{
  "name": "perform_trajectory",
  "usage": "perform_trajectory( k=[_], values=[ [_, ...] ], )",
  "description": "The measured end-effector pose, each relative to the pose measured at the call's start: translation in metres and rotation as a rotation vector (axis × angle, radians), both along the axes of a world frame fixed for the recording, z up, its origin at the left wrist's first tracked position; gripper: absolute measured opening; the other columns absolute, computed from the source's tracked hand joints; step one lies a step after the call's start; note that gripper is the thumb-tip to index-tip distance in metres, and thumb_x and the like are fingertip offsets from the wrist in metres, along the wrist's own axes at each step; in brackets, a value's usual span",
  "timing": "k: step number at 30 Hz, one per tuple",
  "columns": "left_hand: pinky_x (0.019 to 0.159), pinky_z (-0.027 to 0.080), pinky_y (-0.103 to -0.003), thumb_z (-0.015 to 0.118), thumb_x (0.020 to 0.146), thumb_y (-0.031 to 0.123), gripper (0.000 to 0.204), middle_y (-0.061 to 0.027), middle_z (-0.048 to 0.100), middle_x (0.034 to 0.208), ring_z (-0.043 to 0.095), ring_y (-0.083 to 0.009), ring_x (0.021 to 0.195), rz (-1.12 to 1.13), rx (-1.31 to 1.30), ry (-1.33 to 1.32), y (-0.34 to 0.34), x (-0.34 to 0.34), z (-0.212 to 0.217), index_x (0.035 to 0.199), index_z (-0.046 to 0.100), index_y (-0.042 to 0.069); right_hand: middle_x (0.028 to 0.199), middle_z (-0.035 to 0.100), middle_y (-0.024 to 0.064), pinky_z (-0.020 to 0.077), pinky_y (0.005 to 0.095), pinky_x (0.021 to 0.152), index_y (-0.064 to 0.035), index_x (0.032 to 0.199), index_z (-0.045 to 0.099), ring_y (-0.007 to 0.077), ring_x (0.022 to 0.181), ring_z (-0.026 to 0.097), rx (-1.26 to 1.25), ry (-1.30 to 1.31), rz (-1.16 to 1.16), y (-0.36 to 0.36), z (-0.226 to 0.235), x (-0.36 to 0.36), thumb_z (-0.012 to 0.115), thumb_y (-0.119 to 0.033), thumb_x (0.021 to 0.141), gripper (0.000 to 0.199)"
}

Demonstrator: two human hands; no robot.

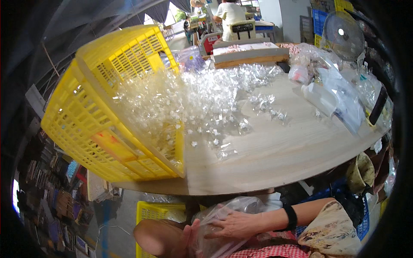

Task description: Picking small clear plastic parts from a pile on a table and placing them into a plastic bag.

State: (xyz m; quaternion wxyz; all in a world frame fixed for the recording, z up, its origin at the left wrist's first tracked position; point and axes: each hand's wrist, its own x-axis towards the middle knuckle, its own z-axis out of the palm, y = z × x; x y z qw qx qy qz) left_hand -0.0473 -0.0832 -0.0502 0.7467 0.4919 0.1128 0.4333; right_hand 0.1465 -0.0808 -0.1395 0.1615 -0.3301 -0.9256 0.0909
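Observation:
Over my lap, below the table edge, is a crumpled clear plastic bag (215,217). My right hand (235,223), with a black band at the wrist, reaches in from the right. Its fingers are somewhat apart and bent over the bag's film, holding it; the thumb is hidden. My left hand (188,235) is at the bag's left edge, partly hidden, with its fingers pointing up and closed against the film. Behind the bag, low down, stands a yellow crate (150,210). What the bag contains cannot be made out.
A large yellow basket (92,129) lies tipped on the table (275,159), and a heap of small clear plastic pieces (211,96) spills from it. Bags and a fan (343,36) are at the right. Behind a long box (251,53), a person (232,17) sits farther off.

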Motion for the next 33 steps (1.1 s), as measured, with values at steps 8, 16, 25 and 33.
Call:
perform_trajectory(
  k=[8, 16, 25, 33],
  values=[
    [0.111, 0.022, -0.041, 0.061, 0.072, -0.001, 0.093, -0.0234, 0.006, 0.155, 0.031, -0.0311, 0.136, -0.197, 0.382, 0.083, 0.023, -0.010, 0.019, 0.148, 0.007, -0.005, 0.128, 0.051, 0.0106, 0.0246, 0.0478, 0.109, -0.0125, 0.131, 0.049, 0.0292, 0.119, 0.049, -0.246, 0.178, 0.136, -0.058, 0.087, 0.043, 0.063, -0.037, 0.086, 0.053],
    [0.064, 0.049, -0.021, 0.055, 0.080, -0.017, 0.088, -0.0234, 0.002, 0.155, 0.053, -0.0055, 0.067, -0.369, 0.302, -0.020, 0.015, 0.006, 0.065, 0.149, 0.003, -0.001, 0.083, 0.065, 0.0087, 0.0526, 0.0339, 0.063, -0.0048, 0.096, 0.063, 0.0243, 0.068, 0.064, -0.024, 0.401, -0.203, -0.107, 0.139, 0.096, 0.059, -0.006, 0.081, 0.015],
    [0.059, 0.049, -0.020, 0.063, 0.085, 0.000, 0.073, 0.0004, 0.055, 0.082, 0.054, -0.0023, 0.071, -0.306, 0.498, 0.272, -0.004, 0.035, 0.070, 0.147, 0.024, 0.003, 0.065, 0.061, 0.0092, 0.0403, 0.0257, 0.044, -0.0022, 0.072, 0.057, 0.0167, 0.044, 0.051, 0.412, 0.471, -0.246, -0.100, 0.188, 0.129, 0.050, -0.017, 0.092, 0.026],
    [0.066, 0.048, -0.030, 0.056, 0.080, -0.001, 0.034, -0.0110, 0.061, 0.104, 0.058, -0.0165, 0.071, -0.350, 1.189, 0.229, 0.012, 0.045, -0.008, 0.114, 0.058, 0.001, 0.071, 0.060, 0.0106, 0.0461, 0.0394, 0.064, -0.0054, 0.078, 0.062, 0.0328, 0.067, 0.058, -0.007, 0.396, -0.219, -0.131, 0.121, 0.128, 0.055, -0.005, 0.085, 0.010]
  ],
)
